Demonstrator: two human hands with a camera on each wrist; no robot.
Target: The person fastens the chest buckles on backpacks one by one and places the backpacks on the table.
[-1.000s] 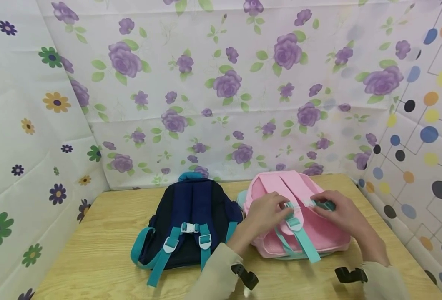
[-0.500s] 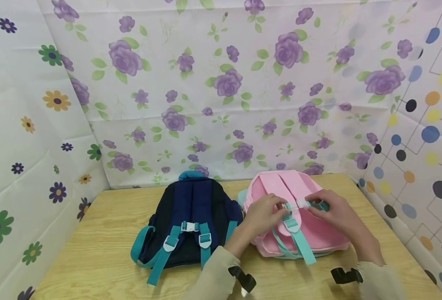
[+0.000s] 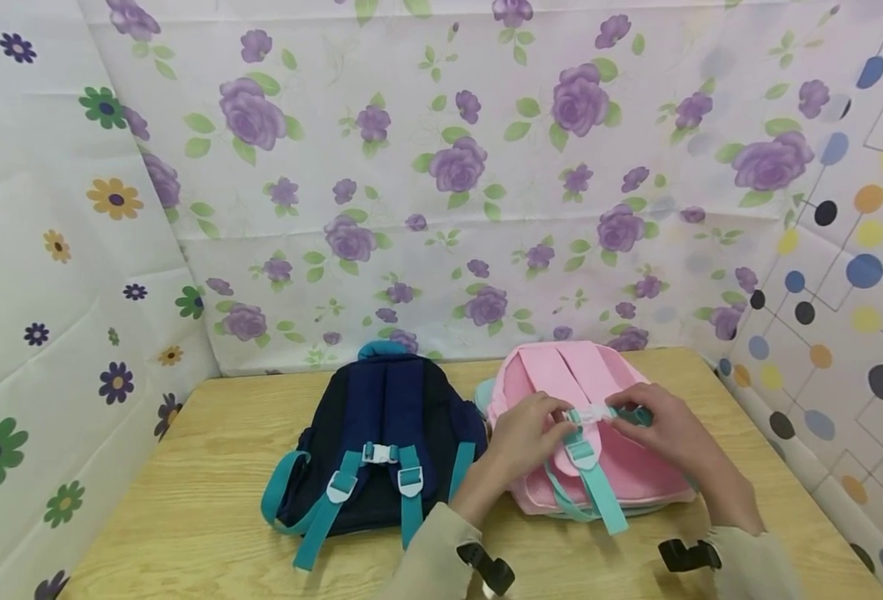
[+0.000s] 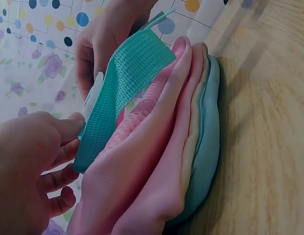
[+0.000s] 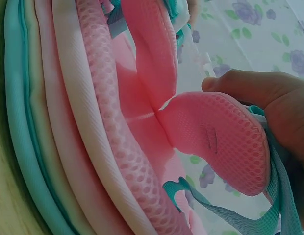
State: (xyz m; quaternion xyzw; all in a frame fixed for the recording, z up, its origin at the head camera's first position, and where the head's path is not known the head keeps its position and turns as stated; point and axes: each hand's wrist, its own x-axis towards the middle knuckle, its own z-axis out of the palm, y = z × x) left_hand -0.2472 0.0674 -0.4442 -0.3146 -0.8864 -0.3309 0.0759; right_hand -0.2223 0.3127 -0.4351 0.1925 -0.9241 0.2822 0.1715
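A pink backpack [image 3: 640, 467] lies on the table with its shoulder straps facing up. Over those straps, the white plastic chest-strap buckle [image 3: 591, 414] spans the space between both hands. My left hand [image 3: 527, 429] pinches its left side by the teal webbing, while my right hand [image 3: 659, 425] pinches the right side. The two buckle halves look in line and touching; whether they are locked cannot be told. In the left wrist view a loose teal strap [image 4: 117, 88] hangs beside the left fingers. In the right wrist view a padded pink shoulder strap [image 5: 220, 142] is lifted below my right hand.
Left of the pink backpack lies a dark navy backpack [image 3: 381, 383] with teal straps and a white chest buckle [image 3: 379, 454] joined across them. Both rest on a wooden table [image 3: 209, 483]. Patterned cloth walls [image 3: 411, 183] enclose the back and sides.
My right hand has moved left with its buckle half, closing the gap to the half in my left hand. The left hand has barely moved. The navy backpack stays put.
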